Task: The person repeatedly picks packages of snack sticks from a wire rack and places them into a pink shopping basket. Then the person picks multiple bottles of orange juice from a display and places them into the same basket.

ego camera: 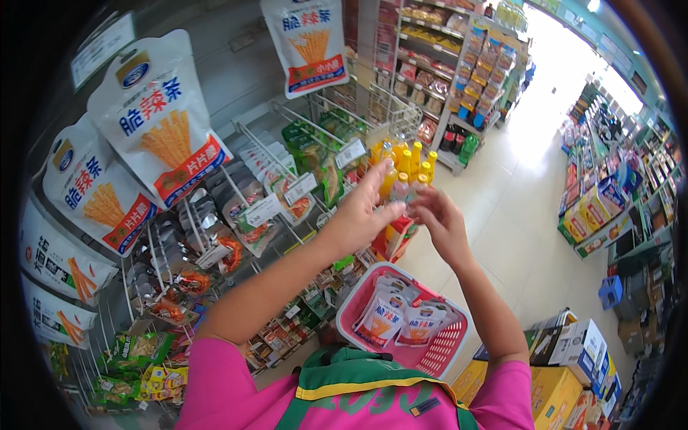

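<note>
My left hand (pixel 361 216) is held up with its thumb and fingers apart, and I see nothing in it. Close beside it, my right hand (pixel 439 217) has curled fingers near the left thumb. Whether anything small is between those fingertips I cannot tell. Beyond both hands stand yellow-capped drink bottles (pixel 407 164) and pink-capped bottles (pixel 399 187), partly hidden by my fingers. Below the hands sits a pink plastic basket (pixel 449 338) with white snack pouches (pixel 380 321) inside.
At left, metal display hooks (pixel 242 185) carry hanging snack packs, with large white pouches (pixel 158 118) above. Price tags (pixel 262 210) stick out at the hook ends. Stacked cartons (pixel 553 395) stand at lower right. A tiled aisle (pixel 510 226) runs past stocked shelves (pixel 604 199).
</note>
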Motion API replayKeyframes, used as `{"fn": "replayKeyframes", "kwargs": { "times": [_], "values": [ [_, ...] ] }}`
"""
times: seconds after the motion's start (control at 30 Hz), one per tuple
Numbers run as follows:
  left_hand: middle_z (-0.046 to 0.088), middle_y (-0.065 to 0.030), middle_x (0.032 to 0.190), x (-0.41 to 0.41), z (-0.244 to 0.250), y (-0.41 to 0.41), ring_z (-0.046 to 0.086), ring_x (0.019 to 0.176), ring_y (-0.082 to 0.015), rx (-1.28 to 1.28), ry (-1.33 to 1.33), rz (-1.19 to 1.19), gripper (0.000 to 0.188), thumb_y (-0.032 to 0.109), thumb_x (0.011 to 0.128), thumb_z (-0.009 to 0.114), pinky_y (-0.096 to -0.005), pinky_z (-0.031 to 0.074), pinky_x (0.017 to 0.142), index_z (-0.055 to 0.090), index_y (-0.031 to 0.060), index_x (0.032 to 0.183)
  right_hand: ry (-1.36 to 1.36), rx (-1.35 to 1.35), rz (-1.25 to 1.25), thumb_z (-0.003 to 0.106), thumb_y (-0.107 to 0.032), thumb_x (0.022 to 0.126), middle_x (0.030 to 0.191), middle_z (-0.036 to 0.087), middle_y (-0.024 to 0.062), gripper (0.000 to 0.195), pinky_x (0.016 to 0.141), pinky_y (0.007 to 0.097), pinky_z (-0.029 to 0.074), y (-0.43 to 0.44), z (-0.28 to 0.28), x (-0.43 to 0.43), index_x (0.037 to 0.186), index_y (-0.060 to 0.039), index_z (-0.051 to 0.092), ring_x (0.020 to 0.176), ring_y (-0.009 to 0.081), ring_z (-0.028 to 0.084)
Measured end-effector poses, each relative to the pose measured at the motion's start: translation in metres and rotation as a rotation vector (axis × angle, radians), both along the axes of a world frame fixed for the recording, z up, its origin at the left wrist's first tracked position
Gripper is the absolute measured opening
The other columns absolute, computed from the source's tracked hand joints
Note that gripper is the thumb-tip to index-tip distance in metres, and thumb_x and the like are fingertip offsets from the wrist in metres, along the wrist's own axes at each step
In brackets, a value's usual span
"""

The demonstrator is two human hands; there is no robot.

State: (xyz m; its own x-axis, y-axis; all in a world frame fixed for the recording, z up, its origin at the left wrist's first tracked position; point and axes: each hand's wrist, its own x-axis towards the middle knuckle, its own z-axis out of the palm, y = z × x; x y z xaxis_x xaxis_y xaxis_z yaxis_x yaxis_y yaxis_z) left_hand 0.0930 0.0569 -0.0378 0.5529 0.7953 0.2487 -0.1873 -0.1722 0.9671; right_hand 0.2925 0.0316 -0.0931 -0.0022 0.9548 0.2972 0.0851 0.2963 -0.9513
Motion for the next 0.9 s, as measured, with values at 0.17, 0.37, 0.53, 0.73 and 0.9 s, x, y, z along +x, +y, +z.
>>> {"fn": "replayKeyframes", "kwargs": {
  "times": [0.17, 0.37, 0.53, 0.73, 0.9],
  "values": [
    [0.018, -0.0239, 0.154, -0.04, 0.056, 0.065, 0.014, 0.144, -0.0347, 0.155, 0.134, 0.363, 0.082, 0.015, 0.085, 0.068, -0.0417, 0.017, 0.116, 0.018, -0.0025, 0.147, -0.093, 0.227, 0.101, 0.055, -0.006, 0.093, 0.102, 0.065, 0.0086, 0.03, 0.073, 0.0253, 0.052, 0.075, 0.072, -0.039, 0.122, 0.0007, 0.049, 0.087, 0.014, 0.064],
    [0.025, -0.0295, 0.149, -0.082, 0.083, 0.143, 0.03, 0.138, -0.0343, 0.132, 0.135, 0.698, 0.089, 0.016, 0.078, 0.069, -0.0369, 0.027, 0.111, 0.017, -0.0058, 0.147, -0.136, 0.144, 0.1, 0.063, -0.014, 0.088, 0.116, 0.057, 0.0116, 0.048, 0.075, 0.0309, 0.054, 0.177, 0.114, -0.07, 0.129, 0.0029, 0.045, 0.097, 0.0182, 0.062],
    [0.03, -0.0287, 0.147, -0.088, 0.086, 0.185, 0.036, 0.135, -0.033, 0.12, 0.224, 0.862, 0.093, 0.015, 0.075, 0.069, -0.0354, 0.03, 0.109, 0.015, -0.0064, 0.147, -0.067, 0.045, 0.029, 0.066, -0.02, 0.086, 0.128, 0.051, 0.0146, 0.061, 0.077, 0.0361, 0.054, 0.24, 0.126, -0.084, 0.135, 0.0036, 0.039, 0.102, 0.0218, 0.061],
    [0.048, -0.0235, 0.134, -0.089, 0.068, 0.243, 0.052, 0.119, -0.0284, 0.16, 0.079, 0.791, 0.084, 0.007, 0.074, 0.067, -0.0342, 0.043, 0.098, 0.022, -0.007, 0.144, -0.009, 0.067, 0.038, 0.065, -0.026, 0.088, 0.133, 0.05, 0.0136, 0.07, 0.077, 0.0361, 0.053, 0.273, 0.128, -0.1, 0.143, 0.0013, 0.032, 0.101, 0.0205, 0.061],
    [0.054, -0.0197, 0.125, -0.087, 0.066, 0.243, 0.056, 0.112, -0.0258, 0.196, 0.001, 0.738, 0.072, 0.003, 0.075, 0.065, -0.0337, 0.046, 0.093, 0.03, -0.0042, 0.138, 0.124, 0.06, 0.142, 0.061, -0.027, 0.091, 0.12, 0.056, 0.0114, 0.064, 0.073, 0.0324, 0.053, 0.278, 0.125, -0.105, 0.142, 0.0003, 0.034, 0.093, 0.0159, 0.061]
  ]
}}
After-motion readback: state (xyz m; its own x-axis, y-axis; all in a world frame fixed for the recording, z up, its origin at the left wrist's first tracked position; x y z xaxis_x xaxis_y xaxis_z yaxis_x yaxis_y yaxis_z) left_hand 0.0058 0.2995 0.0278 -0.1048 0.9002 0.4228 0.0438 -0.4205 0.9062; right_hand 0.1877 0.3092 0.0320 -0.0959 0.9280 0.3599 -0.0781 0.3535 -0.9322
